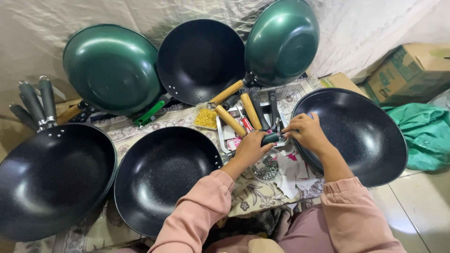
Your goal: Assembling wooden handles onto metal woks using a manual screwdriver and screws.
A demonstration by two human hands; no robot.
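left hand (250, 147) grip: fingers curled shut around a dark green pan handle (270, 137), held just above the patterned mat (140, 131). right hand (307, 132) grip: fingertips pinched together at the handle's far end, at 3 o'clock of the left hand; what they pinch is too small to tell. both arms in pink sleeves.
beneath the hands: loose paper slips (290, 171) and a small pile of metal washers (267, 169).
at 9 o'clock: black speckled wok (161, 175) without a handle; further left, a larger black wok (51, 180) with grey handles (35, 103) past its rim.
at 3 o'clock: black wok (361, 136), touching the right forearm.
at 12 o'clock: metal tray (229, 136) holding wooden handles (239, 117) and dark ones; bag of yellow bits (206, 118) beside it.
farthest: two green woks (112, 68) bottom-up, a black one (201, 58) between them; cardboard box (412, 70) at 2 o'clock.
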